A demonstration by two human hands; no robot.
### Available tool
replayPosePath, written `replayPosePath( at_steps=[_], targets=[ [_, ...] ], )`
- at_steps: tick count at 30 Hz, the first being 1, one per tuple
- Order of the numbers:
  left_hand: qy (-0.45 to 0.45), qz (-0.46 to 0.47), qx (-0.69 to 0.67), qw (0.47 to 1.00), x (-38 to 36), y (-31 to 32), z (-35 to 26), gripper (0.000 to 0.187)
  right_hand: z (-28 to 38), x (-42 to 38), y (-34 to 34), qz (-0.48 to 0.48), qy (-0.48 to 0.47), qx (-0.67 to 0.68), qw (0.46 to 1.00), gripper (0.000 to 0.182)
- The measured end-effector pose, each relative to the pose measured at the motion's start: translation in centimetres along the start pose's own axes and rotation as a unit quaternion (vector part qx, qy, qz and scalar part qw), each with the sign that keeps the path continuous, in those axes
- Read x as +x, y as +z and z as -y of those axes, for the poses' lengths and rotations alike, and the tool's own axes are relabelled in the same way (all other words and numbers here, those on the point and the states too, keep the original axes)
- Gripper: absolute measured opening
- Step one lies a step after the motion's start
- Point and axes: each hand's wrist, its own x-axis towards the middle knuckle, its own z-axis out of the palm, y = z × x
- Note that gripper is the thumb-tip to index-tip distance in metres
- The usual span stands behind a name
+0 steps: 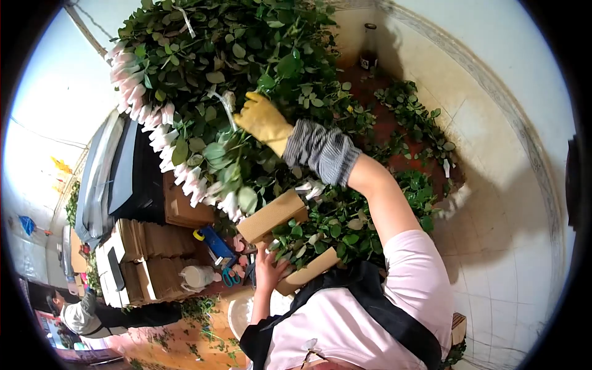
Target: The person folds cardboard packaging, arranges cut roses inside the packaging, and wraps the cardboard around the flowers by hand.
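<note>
My right hand, in a yellow glove with a grey striped sleeve, is closed over the leafy stems. Its fingertips meet a pale, thin wrapped item; what they grip is hidden. My left hand is bare, with its fingers apart, against the lower end of a cardboard piece and beside some leaves. A second cardboard piece lies just to its right. Rose stems with green leaves form a large pile, with pale pink wrapped rose heads along its left edge.
Stacked flat cardboard stands at the left, near a white mug, blue scissors and a blue tool. A dark bottle is at the back wall. Another person is at the lower left.
</note>
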Motion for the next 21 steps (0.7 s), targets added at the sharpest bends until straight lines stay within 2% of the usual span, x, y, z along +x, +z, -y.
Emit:
replayPosePath(
  at_steps=[1, 2, 5, 6, 8, 9, 12, 13, 14, 15, 16, 17, 18, 19, 20, 21],
  targets=[
    [-0.023, 0.011, -0.020, 0.999, 0.1, -0.2, -0.4, 0.049, 1.0, -0.2, -2.2, 0.013, 0.001, 0.029, 0.999, 0.010],
    [-0.009, 0.008, -0.015, 1.000, 0.2, -0.2, -0.4, 0.049, 2.1, -0.5, -4.7, 0.029, 0.003, 0.060, 0.998, 0.014],
    [-0.031, 0.016, -0.043, 0.998, 0.2, -0.6, -0.9, 0.048, 3.3, -4.0, -10.2, -0.008, -0.038, 0.018, 0.999, 0.028],
    [-0.023, 0.029, -0.018, 0.999, 0.2, -0.7, -1.0, 0.049, 2.6, -4.8, -10.2, 0.004, -0.017, 0.007, 1.000, 0.027],
    [-0.066, 0.032, -0.062, 0.995, 0.0, 0.0, -0.1, 0.049, -0.2, -7.3, -7.4, 0.028, 0.031, -0.045, 0.998, 0.030],
    [-0.032, 0.017, -0.052, 0.998, 0.0, 0.0, 0.1, 0.049, -0.9, -10.2, -4.9, -0.044, 0.074, 0.215, 0.973, 0.031],
    [-0.007, 0.004, -0.040, 0.999, 0.1, -0.3, -0.1, 0.049, -0.1, -13.0, -11.3, 0.138, -0.007, 0.040, 0.990, 0.042],
    [0.005, 0.007, -0.014, 1.000, 0.1, -0.3, -0.1, 0.051, 1.1, -14.4, -12.6, 0.113, 0.002, 0.053, 0.992, 0.044],
    [0.016, -0.026, -0.020, 0.999, 0.0, 0.2, 0.3, 0.042, 1.6, -15.5, -13.5, 0.089, 0.012, 0.065, 0.994, 0.046],
    [0.012, -0.010, -0.028, 0.999, 0.0, 0.1, 0.5, 0.043, 1.3, -16.5, -14.2, 0.031, 0.025, 0.125, 0.991, 0.042],
    [0.009, 0.006, -0.035, 0.999, 0.1, 0.0, 0.6, 0.043, 0.6, -18.4, -11.0, -0.009, 0.019, 0.084, 0.996, 0.045],
    [0.024, -0.017, -0.029, 0.999, 0.2, 0.0, 0.2, 0.044, -0.2, -19.2, -11.8, -0.054, 0.049, 0.082, 0.994, 0.040],
    [0.006, 0.001, -0.031, 1.000, 0.1, -0.3, 0.1, 0.047, -1.1, -20.3, -12.8, -0.098, 0.078, 0.079, 0.989, 0.036],
    [0.009, -0.004, -0.028, 1.000, 0.0, -0.1, 0.3, 0.046, -2.5, -21.6, -13.2, -0.150, 0.126, 0.198, 0.961, 0.046],
    [0.013, -0.010, -0.024, 1.000, 0.0, 0.2, 0.5, 0.046, -1.8, -22.9, -13.2, -0.298, 0.158, 0.297, 0.893, 0.062],
    [0.029, -0.034, -0.036, 0.998, 0.0, 0.5, 0.6, 0.045, -1.2, -24.5, -13.8, -0.371, 0.209, 0.338, 0.839, 0.060]
  ],
)
